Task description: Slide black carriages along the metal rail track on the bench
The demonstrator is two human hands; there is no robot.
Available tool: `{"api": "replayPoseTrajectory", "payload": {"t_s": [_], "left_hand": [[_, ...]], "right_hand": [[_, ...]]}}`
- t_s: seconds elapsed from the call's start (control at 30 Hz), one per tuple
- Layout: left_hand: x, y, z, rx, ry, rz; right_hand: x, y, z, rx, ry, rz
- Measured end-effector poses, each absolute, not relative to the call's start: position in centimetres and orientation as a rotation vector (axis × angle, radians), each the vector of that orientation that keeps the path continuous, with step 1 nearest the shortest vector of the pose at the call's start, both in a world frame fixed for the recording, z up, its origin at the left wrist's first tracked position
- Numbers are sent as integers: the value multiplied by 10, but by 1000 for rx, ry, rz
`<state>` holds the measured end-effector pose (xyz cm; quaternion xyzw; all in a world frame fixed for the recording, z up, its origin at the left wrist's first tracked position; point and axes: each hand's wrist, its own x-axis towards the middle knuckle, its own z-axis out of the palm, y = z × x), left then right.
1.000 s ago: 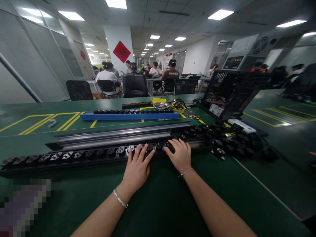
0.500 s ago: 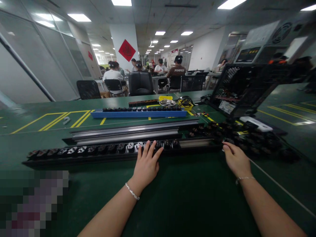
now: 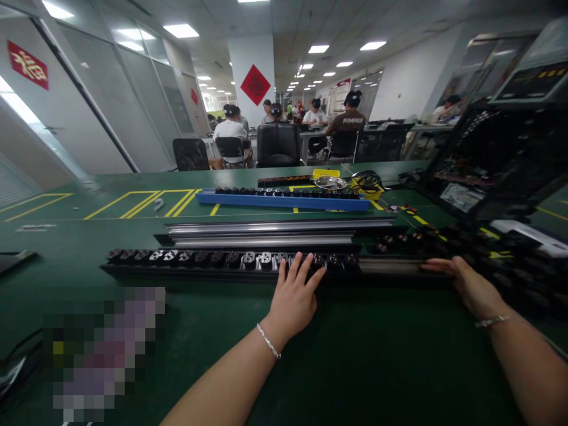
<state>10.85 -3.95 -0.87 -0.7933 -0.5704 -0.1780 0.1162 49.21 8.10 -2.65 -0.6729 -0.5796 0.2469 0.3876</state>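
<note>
A long black channel strip (image 3: 186,273) lies across the green table in front of me, carrying a row of black power-socket modules (image 3: 233,259). Its right stretch is bare, with a metallic inner floor (image 3: 386,267) showing. My left hand (image 3: 295,293) rests palm down on the strip, fingers spread over the sockets towards the right of the row, hiding some of them. At the strip's right end is my right hand (image 3: 477,290), fingers stretched leftward along the channel, thumb apart above them. Nothing shows between those fingers.
Behind the strip lie metallic rails (image 3: 266,239) and a blue tray (image 3: 284,203) with more sockets. Loose black sockets (image 3: 501,260) pile up at right, below a dark computer case (image 3: 465,160). A metal dish (image 3: 331,183) sits farther back. People (image 3: 231,127) sit beyond.
The view has turned left, so everything appears farther right. My right hand has moved from just off the strip's right end onto its bare stretch. My left hand keeps its place on the sockets.
</note>
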Motion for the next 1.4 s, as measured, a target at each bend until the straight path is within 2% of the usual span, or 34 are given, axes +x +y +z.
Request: {"api": "replayPoseTrajectory", "payload": {"t_s": [0.07, 0.13, 0.4, 0.73, 0.83, 0.93, 1.0, 1.1, 1.17, 1.4], "left_hand": [[108, -39, -8, -2329, -1669, -523], [108, -39, -8, -2335, -1666, -525], [109, -38, -8, -2319, -1683, -513], [110, -37, -7, -2321, -1685, -545], [111, -37, -8, -2299, -1673, -562], [113, -38, -8, -2284, -1687, -586], [117, -38, -8, -2261, -1712, -603], [128, -36, -7, -2220, -1712, -627], [138, -33, -6, -2220, -1665, -643], [158, -26, -12, -2289, -1574, -587]], "right_hand": [[497, 87, -27, -1622, -1276, 927], [499, 93, -27, -1603, -1150, 1026], [491, 112, -20, -1653, -890, 922], [489, 112, -11, -1565, -1130, 942], [490, 102, -10, -1594, -1228, 786], [470, 82, -5, -1830, -1353, 295], [440, 65, -1, -1741, -1556, 87], [381, 43, 4, -1433, -1907, 44], [343, 36, 4, -1379, -1999, 90], [288, 33, 2, -1577, -1801, 95]]}}
